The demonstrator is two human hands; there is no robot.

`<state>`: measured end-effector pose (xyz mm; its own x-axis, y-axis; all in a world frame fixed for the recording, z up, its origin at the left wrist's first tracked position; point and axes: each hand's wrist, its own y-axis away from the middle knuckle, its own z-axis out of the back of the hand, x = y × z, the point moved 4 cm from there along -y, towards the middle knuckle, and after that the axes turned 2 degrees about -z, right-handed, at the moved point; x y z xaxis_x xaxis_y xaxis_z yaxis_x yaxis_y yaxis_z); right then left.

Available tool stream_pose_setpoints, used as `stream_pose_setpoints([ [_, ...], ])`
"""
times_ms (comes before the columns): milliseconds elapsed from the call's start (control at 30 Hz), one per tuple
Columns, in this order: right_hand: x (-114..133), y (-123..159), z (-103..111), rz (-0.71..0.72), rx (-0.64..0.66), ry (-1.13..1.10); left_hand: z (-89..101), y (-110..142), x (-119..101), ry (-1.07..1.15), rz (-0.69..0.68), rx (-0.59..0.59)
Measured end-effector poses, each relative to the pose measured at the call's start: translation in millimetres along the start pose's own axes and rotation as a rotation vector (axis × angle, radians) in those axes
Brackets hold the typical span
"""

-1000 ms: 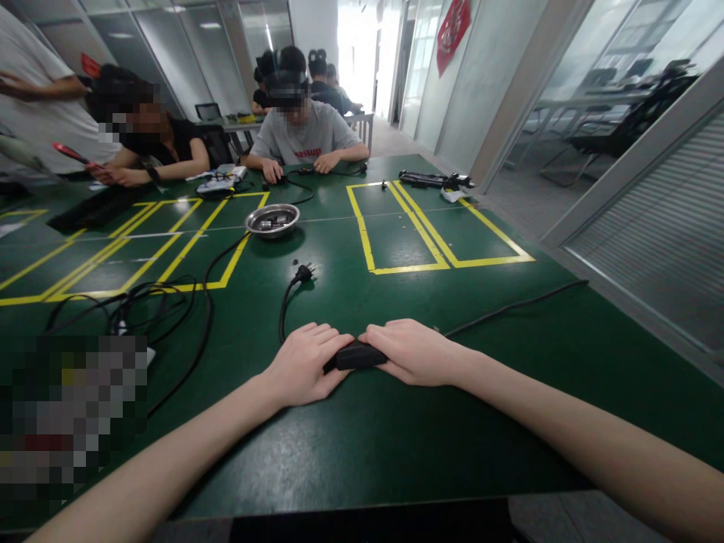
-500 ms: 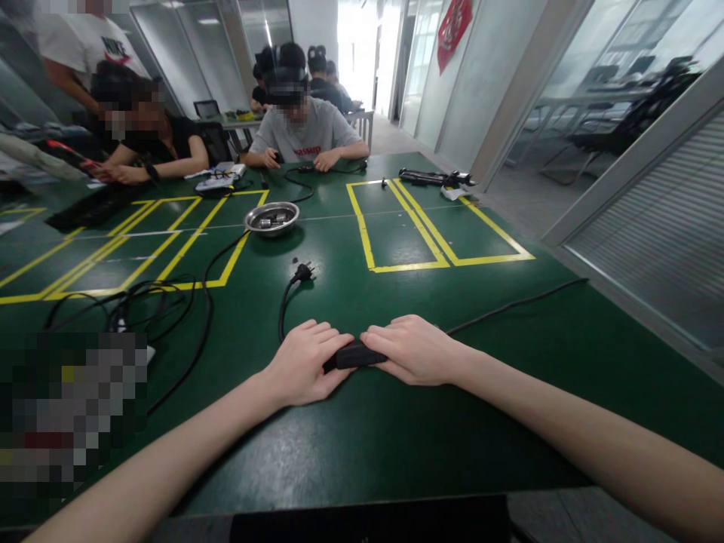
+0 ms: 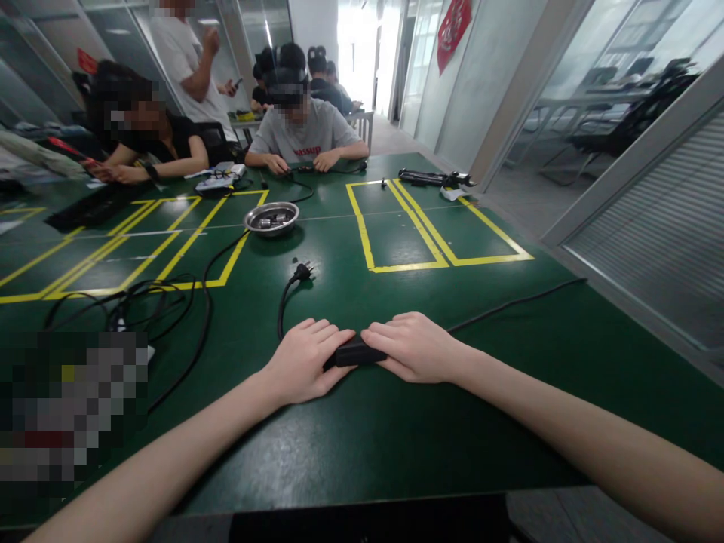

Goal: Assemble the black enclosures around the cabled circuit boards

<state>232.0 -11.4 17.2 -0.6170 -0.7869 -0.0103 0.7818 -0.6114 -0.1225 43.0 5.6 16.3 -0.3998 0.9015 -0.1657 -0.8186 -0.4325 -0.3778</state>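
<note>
One standing person point(image 3: 186, 72) in a white top was farther right in the upper left of the frame than a second earlier, when that figure was near the left edge. A seated person point(image 3: 308, 132) in a grey printed shirt, at top centre, had lowered the fingers that were raised half a second before. At lower centre, the left hand point(image 3: 308, 360) and right hand point(image 3: 415, 348) had barely moved, and the black oblong plastic block point(image 3: 360, 352) between them lay in nearly the same spot.

The green table point(image 3: 480, 422) filled most of the frame, marked with yellow tape point(image 3: 410, 266) in outlined boxes at left and right. A round silver metal bowl point(image 3: 253, 225) with small metallic pieces in it stood left of centre. A black plug point(image 3: 304, 272) on a short curved cord point(image 3: 280, 313) lay above the left hand, and a tangle of black cable point(image 3: 161, 290) lay at left. Black folded gear point(image 3: 433, 179) rested near the far right edge. Beyond were glass partitions, chairs, more people and a red hanging point(image 3: 453, 34) at upper right.

The block's long axis ran left to right across the frame, its right end slightly higher. The left hand gripped the left end, digits closed along its upper and lower sides; the right hand pinched the right end the same way. A thin dark cable point(image 3: 517, 303) stretched from behind the right hand toward the right.
</note>
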Motion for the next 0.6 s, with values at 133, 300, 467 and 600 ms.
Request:
stream_pose_setpoints([
  [133, -3.7, 3.2, 0.2, 0.046, -0.142, 0.151, 4.2, 2.6, 1.0, 0.097, 0.100, -0.054],
  [300, -1.8, 7.6, 3.4, 0.126, -0.327, 0.219, 5.3, 2.0, 4.2, 0.388, 0.408, 0.015],
  [467, -3.6, 3.9, 4.7, 0.080, -0.259, 0.183, 3.2, -0.5, 2.2, 0.523, 0.401, 0.073],
  [600, -10.0, 1.4, 5.2, -0.005, -0.146, -0.054, 6.4, 2.2, 4.1, 0.222, 0.244, -0.082],
])
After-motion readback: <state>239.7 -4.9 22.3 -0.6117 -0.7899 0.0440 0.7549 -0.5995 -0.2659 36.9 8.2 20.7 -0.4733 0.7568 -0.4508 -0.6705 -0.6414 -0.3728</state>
